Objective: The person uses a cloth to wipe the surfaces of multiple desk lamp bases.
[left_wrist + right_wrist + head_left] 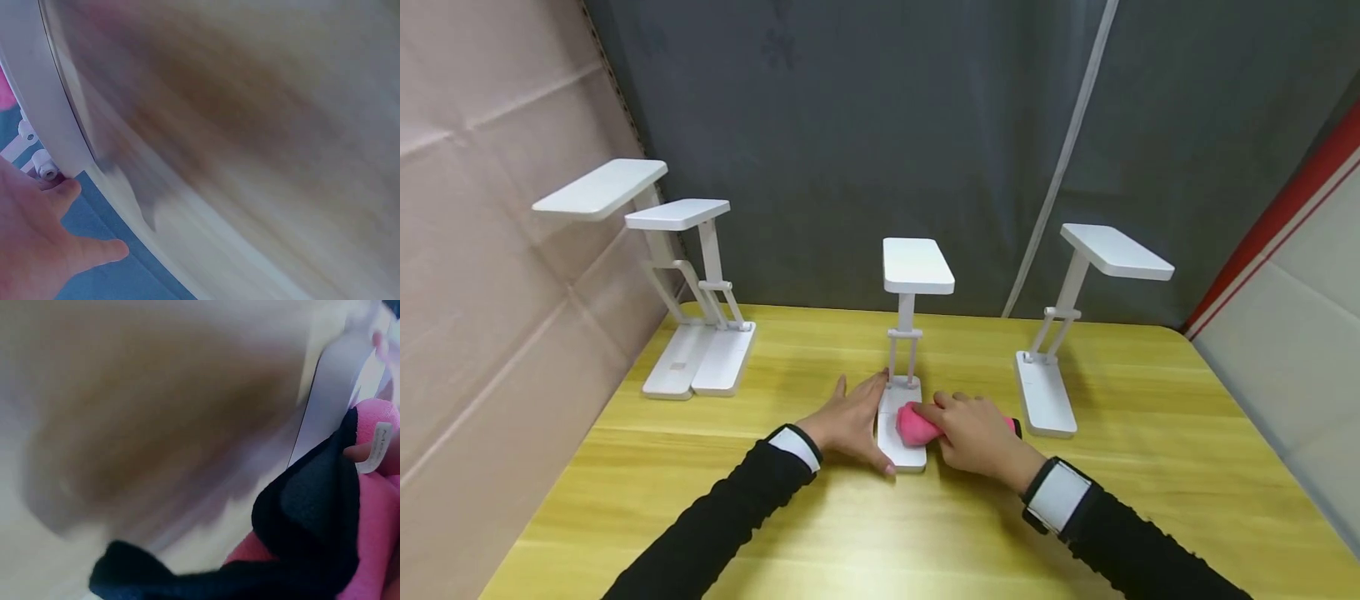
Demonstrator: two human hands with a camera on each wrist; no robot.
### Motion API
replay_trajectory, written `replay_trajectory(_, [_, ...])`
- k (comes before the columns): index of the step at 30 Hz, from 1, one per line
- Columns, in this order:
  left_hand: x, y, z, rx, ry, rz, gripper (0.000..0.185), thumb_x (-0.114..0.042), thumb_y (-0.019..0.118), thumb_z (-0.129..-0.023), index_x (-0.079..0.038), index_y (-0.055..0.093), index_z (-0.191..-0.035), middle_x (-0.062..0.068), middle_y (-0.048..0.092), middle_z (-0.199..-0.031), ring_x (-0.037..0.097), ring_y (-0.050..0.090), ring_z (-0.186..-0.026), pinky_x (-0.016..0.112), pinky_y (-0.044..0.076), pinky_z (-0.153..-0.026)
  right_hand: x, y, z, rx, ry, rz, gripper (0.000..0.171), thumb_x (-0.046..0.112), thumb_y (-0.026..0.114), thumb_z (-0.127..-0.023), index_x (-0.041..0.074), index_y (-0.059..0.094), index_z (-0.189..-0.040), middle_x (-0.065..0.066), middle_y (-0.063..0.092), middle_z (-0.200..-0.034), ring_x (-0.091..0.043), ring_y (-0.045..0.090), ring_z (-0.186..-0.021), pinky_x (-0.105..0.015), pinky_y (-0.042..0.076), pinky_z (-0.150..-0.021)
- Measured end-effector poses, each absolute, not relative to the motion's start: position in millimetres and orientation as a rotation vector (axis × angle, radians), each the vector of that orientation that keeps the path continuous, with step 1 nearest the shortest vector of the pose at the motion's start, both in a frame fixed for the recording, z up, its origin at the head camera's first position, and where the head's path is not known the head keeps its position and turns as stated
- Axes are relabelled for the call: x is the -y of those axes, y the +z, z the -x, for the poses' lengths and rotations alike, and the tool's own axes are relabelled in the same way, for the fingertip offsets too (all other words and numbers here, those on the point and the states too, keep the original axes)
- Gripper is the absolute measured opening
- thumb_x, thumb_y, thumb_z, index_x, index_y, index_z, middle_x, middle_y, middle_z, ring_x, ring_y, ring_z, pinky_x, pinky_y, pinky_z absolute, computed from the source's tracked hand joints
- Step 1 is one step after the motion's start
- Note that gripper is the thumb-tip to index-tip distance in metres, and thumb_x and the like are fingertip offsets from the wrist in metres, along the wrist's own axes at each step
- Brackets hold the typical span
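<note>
A white folding desk lamp [917, 267] stands upright in the middle of the table. My left hand [850, 419] holds its base from the left, thumb at the front corner and fingertips near the hinge. In the left wrist view, one finger of the left hand [31, 244] sticks out free, and another touches the end of the base by the hinge. My right hand [981, 433] grips a pink cloth [916, 427] and presses it onto the top of the base. The cloth's black edging [312, 506] and white tag [377, 447] show in the right wrist view.
Two more white lamps [677, 215] stand side by side at the back left. Another lamp [1116, 252] is to the right, its base close beyond the right hand. A dark curtain [850, 150] hangs behind the yellow wooden table [820, 542].
</note>
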State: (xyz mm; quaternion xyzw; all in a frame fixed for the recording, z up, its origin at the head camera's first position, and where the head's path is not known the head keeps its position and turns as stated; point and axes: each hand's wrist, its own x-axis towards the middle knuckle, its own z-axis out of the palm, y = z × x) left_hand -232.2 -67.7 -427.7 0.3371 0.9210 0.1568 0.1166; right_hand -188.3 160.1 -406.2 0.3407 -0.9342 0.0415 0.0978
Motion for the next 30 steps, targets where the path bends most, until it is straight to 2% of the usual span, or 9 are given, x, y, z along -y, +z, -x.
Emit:
replay_trajectory(4, [68.7,-423.7,232.0,-2.716,0.426,-0.983,0.144,-0.073,0.078,-0.051,-0.001,0.005,-0.152,0.011,0.01,-0.159,0.022,0.01,-0.144,0.065,0.001,-0.107,-163.1,-403.8,170.4,2.758,0.12,-1.075,0.044,0.012,0.066,-0.074,0.02,0.067,-0.118,0.0,0.058,-0.087,-0.018,0.057,-0.07,-0.036,0.048,-0.053])
replay_trajectory(8, [70.2,-419.5,231.5,-2.719,0.396,-0.972,0.143,-0.073,0.078,-0.05,-0.002,0.008,-0.153,0.011,0.011,-0.159,0.026,0.007,-0.145,0.067,0.002,-0.105,-166.9,-400.1,158.9,2.765,0.123,-1.19,0.047,0.012,0.065,-0.074,0.02,0.066,-0.12,0.002,0.058,-0.088,-0.014,0.055,-0.069,-0.033,0.047,-0.054])
replay_trajectory(11, [72.4,-416.8,230.7,-2.689,0.38,-0.97,0.142,-0.072,0.079,-0.051,-0.004,0.008,-0.153,0.01,0.01,-0.159,0.028,0.004,-0.145,0.069,0.0,-0.104,-169.9,-393.9,160.0,2.807,0.191,-1.279,0.046,0.011,0.065,-0.074,0.021,0.067,-0.118,0.006,0.057,-0.086,-0.009,0.049,-0.064,-0.027,0.044,-0.052])
replay_trajectory(14, [74.6,-415.7,230.0,-2.644,0.385,-0.982,0.14,-0.069,0.081,-0.052,-0.005,0.008,-0.153,0.009,0.009,-0.159,0.029,0.004,-0.145,0.07,-0.001,-0.103,-170.1,-387.2,171.4,2.85,0.267,-1.26,0.042,0.013,0.067,-0.075,0.018,0.067,-0.117,0.007,0.056,-0.085,-0.006,0.045,-0.061,-0.025,0.041,-0.051])
replay_trajectory(19, [75.4,-417.6,229.6,-2.612,0.423,-0.978,0.137,-0.065,0.083,-0.052,-0.009,0.01,-0.154,0.006,0.011,-0.159,0.029,0.008,-0.144,0.07,-0.002,-0.103,-158.1,-389.5,201.6,2.78,0.198,-1.097,0.043,0.019,0.067,-0.08,0.013,0.063,-0.122,-0.001,0.058,-0.087,-0.012,0.052,-0.061,-0.028,0.044,-0.048])
replay_trajectory(22, [75.2,-420.2,229.4,-2.613,0.446,-0.981,0.137,-0.066,0.082,-0.052,-0.011,0.01,-0.154,0.005,0.013,-0.159,0.029,0.009,-0.144,0.071,-0.001,-0.102,-147.8,-396.5,212.6,2.685,0.084,-1.066,0.044,0.02,0.067,-0.079,0.014,0.063,-0.122,-0.004,0.06,-0.088,-0.017,0.055,-0.06,-0.031,0.045,-0.044])
replay_trajectory(25, [76.0,-422.9,230.5,-2.608,0.49,-0.976,0.137,-0.066,0.083,-0.052,-0.011,0.01,-0.154,0.004,0.014,-0.159,0.028,0.01,-0.144,0.071,-0.001,-0.102,-140.3,-404.6,214.3,2.623,0.008,-1.069,0.045,0.021,0.068,-0.078,0.013,0.063,-0.122,-0.007,0.062,-0.091,-0.021,0.057,-0.06,-0.034,0.045,-0.041])
replay_trajectory(30, [78.2,-424.8,234.4,-2.632,0.517,-0.943,0.137,-0.066,0.084,-0.05,-0.012,0.013,-0.154,0.003,0.016,-0.158,0.026,0.012,-0.144,0.07,0.0,-0.103,-134.0,-413.2,208.6,2.607,0.008,-1.1,0.046,0.023,0.068,-0.081,0.008,0.062,-0.124,-0.011,0.063,-0.096,-0.024,0.06,-0.064,-0.036,0.049,-0.046])
